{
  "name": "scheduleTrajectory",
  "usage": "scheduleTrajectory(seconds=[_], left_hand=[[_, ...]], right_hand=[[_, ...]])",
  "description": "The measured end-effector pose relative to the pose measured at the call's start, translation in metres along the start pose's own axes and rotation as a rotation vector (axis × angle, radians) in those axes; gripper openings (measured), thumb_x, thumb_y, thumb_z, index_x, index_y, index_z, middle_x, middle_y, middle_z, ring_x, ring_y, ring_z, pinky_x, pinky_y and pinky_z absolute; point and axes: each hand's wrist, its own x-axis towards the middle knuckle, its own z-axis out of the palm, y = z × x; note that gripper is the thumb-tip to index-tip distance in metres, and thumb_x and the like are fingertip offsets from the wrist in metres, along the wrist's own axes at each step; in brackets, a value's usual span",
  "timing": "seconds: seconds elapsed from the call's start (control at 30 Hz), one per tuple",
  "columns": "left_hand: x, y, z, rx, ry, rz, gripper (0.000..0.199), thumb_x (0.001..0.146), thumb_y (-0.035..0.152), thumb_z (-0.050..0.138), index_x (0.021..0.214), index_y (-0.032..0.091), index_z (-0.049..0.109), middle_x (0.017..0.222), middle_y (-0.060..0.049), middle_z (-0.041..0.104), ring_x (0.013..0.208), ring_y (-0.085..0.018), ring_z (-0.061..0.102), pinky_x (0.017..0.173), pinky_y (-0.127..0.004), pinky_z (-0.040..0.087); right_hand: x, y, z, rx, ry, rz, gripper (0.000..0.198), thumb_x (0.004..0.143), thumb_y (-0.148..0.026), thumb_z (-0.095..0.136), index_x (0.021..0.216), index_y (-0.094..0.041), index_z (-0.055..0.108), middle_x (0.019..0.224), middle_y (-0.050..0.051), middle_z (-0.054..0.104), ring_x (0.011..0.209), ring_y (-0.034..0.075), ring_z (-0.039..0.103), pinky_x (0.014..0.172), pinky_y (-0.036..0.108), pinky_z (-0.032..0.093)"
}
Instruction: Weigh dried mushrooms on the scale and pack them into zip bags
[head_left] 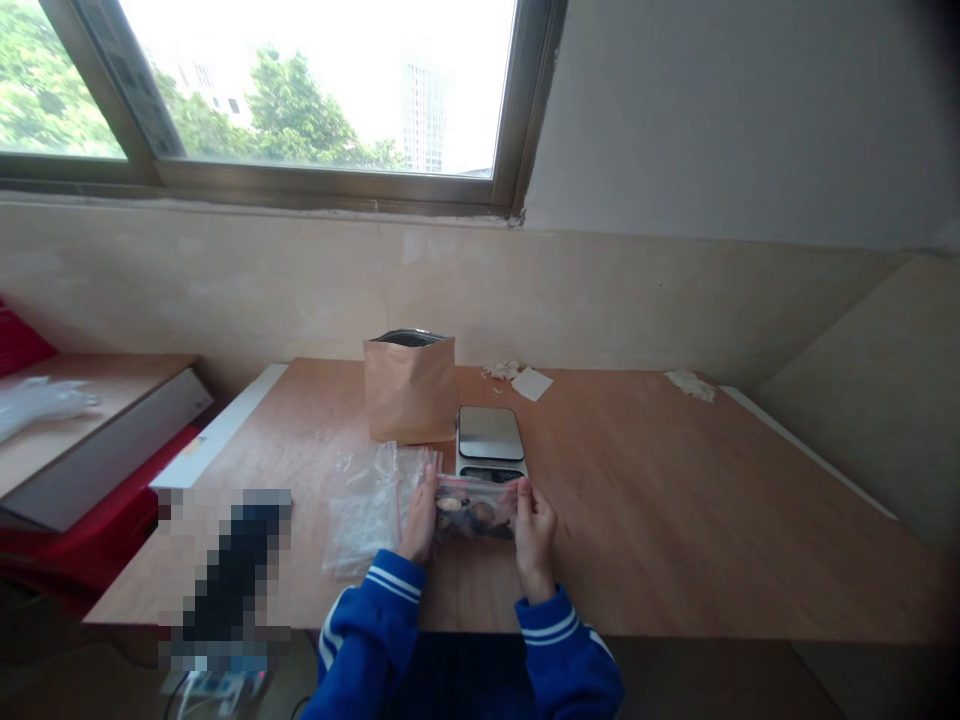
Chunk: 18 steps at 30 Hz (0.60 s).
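Observation:
Between my two hands is a clear zip bag (475,515) with a red seal strip along its top; dark and pale brown pieces lie inside, too small to name. My left hand (421,515) grips the bag's left end. At its upper right corner, my right hand (535,527) pinches the seal. Just behind the bag sits a kitchen scale (491,435) with a silver plate, its display partly covered by the bag. Several flat clear zip bags (364,515) lie left of my left hand. A brown kraft pouch (411,390) stands upright with its top open.
Near the wall are a white paper square (532,384) and crumpled scraps (501,370). Another crumpled piece (691,385) lies at the back right. A blurred-out dark object (236,570) is at the table's front left. A second table (97,430) with clear plastic stands further left.

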Motion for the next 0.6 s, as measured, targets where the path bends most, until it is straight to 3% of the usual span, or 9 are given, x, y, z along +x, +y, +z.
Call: scheduleTrajectory(seconds=[0.1, 0.23, 0.47, 0.6], left_hand=[[-0.001, 0.003, 0.001, -0.074, -0.08, -0.107, 0.064, 0.089, 0.068, 0.037, 0.075, 0.018, 0.075, 0.065, -0.009, 0.071, 0.065, -0.022, 0.066, 0.062, -0.035, 0.054], [0.001, -0.003, -0.001, -0.04, -0.036, -0.033, 0.065, 0.089, 0.068, 0.036, 0.073, 0.018, 0.075, 0.064, -0.008, 0.069, 0.061, -0.019, 0.062, 0.058, -0.03, 0.05], [0.003, -0.004, -0.002, -0.016, -0.002, -0.01, 0.068, 0.087, 0.071, 0.036, 0.068, 0.016, 0.072, 0.061, -0.007, 0.066, 0.055, -0.015, 0.056, 0.054, -0.028, 0.043], [0.003, -0.006, -0.003, 0.014, -0.023, 0.008, 0.068, 0.087, 0.071, 0.036, 0.067, 0.017, 0.072, 0.061, -0.007, 0.066, 0.055, -0.016, 0.056, 0.053, -0.029, 0.043]], right_hand=[[0.0, -0.002, -0.004, -0.004, 0.023, 0.002, 0.06, 0.079, -0.074, 0.051, 0.071, -0.017, 0.063, 0.057, 0.005, 0.065, 0.051, 0.018, 0.059, 0.049, 0.027, 0.044], [0.019, -0.013, -0.026, -0.016, 0.078, -0.006, 0.059, 0.078, -0.074, 0.053, 0.072, -0.016, 0.064, 0.055, 0.004, 0.063, 0.047, 0.016, 0.054, 0.046, 0.026, 0.042], [0.128, -0.04, -0.085, -0.145, 0.094, -0.043, 0.064, 0.063, -0.083, 0.057, 0.055, -0.021, 0.049, 0.041, -0.001, 0.048, 0.036, 0.013, 0.043, 0.036, 0.026, 0.033], [0.174, -0.037, -0.095, -0.52, 0.179, -0.082, 0.064, 0.077, -0.078, 0.044, 0.06, -0.017, 0.058, 0.044, 0.006, 0.055, 0.047, 0.022, 0.056, 0.049, 0.032, 0.045]])
